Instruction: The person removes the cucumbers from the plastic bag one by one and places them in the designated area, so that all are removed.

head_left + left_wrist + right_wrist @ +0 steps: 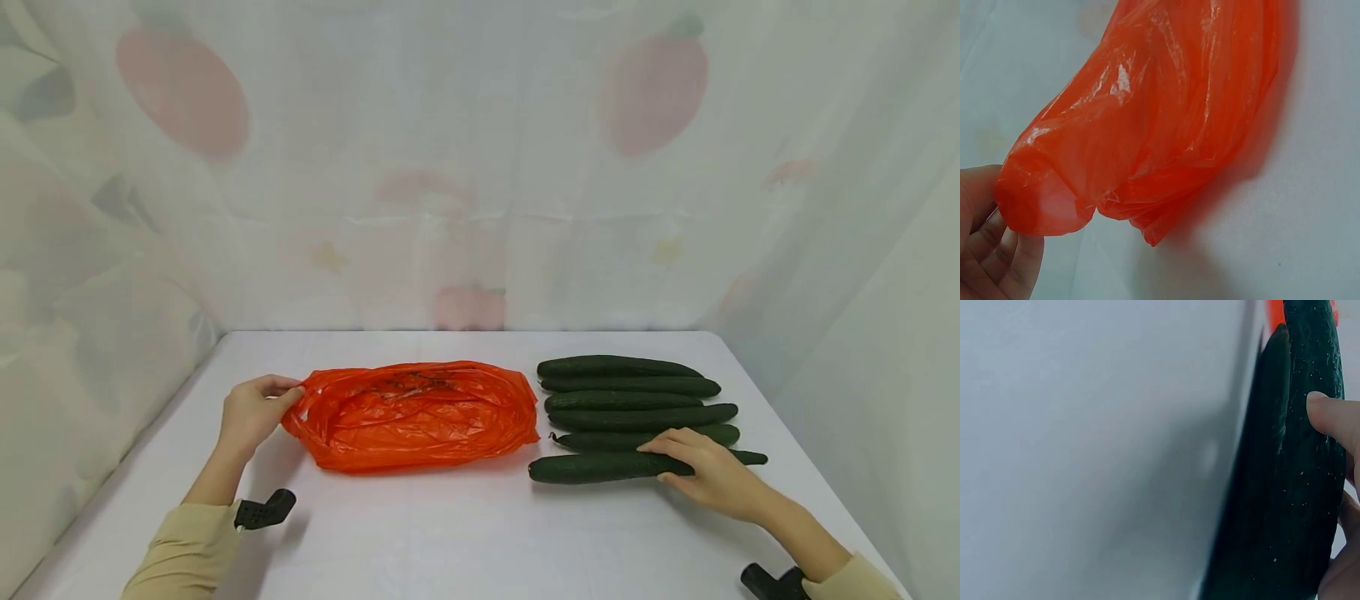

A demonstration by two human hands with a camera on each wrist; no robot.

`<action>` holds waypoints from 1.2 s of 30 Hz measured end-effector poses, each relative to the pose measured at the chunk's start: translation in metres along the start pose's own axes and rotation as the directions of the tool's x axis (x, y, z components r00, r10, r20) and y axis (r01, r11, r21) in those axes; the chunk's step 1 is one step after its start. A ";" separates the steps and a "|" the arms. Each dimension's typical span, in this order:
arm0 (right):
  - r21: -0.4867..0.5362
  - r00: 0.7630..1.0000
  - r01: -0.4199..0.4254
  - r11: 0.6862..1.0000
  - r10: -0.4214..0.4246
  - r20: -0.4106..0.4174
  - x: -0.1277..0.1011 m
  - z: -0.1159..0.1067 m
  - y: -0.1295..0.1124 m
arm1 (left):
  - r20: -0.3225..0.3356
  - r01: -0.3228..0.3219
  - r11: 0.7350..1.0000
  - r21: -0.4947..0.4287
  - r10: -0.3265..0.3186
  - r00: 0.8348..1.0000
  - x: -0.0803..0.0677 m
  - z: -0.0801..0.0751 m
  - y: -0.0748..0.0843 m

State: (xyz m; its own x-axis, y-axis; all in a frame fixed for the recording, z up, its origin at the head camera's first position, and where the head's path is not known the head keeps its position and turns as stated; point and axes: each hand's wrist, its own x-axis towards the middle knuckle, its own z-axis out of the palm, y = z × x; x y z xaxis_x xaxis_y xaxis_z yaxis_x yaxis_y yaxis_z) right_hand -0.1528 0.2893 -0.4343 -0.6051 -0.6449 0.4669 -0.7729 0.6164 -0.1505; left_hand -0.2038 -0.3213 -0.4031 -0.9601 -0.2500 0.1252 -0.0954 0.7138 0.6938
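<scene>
At the left end of a red plastic bag (420, 462), my left hand (255, 410) pinches the bag's edge. The bag lies on its side with its mouth spread wide. In the left wrist view the thin film (1160, 112) hangs in folds from the fingers. On the right, my right hand (708, 471) grips the nearest cucumber (592, 469) of a group, thumb on the near side and fingers over the top. The right wrist view shows this cucumber (1310, 487) close up, with another cucumber (1272, 381) beside it.
Several more dark green cucumbers (637, 418) lie side by side behind the held one, pointing left to right. A white table (450, 542) carries everything. Printed curtains (555, 208) hang behind it and at both sides. A black wrist camera (266, 510) sits on the left sleeve.
</scene>
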 end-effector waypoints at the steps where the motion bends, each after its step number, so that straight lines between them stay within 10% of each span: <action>1: 0.004 1.000 -0.001 1.000 0.001 -0.001 -0.003 0.001 0.001 | -0.001 0.001 1.000 0.001 -0.001 1.000 0.000 0.000 0.000; 36: -0.090 0.997 -0.007 0.996 0.000 -0.076 -0.028 0.005 0.025 | 0.000 -0.002 1.000 0.012 0.002 1.000 0.001 0.001 0.001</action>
State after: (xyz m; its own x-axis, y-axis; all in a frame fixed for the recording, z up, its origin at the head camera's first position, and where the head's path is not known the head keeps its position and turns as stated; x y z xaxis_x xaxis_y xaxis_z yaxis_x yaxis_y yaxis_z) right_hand -0.1564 0.3203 -0.4559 -0.5888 -0.6089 0.5316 -0.7486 0.6588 -0.0746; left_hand -0.2057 -0.3203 -0.4035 -0.9604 -0.2480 0.1265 -0.0963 0.7223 0.6849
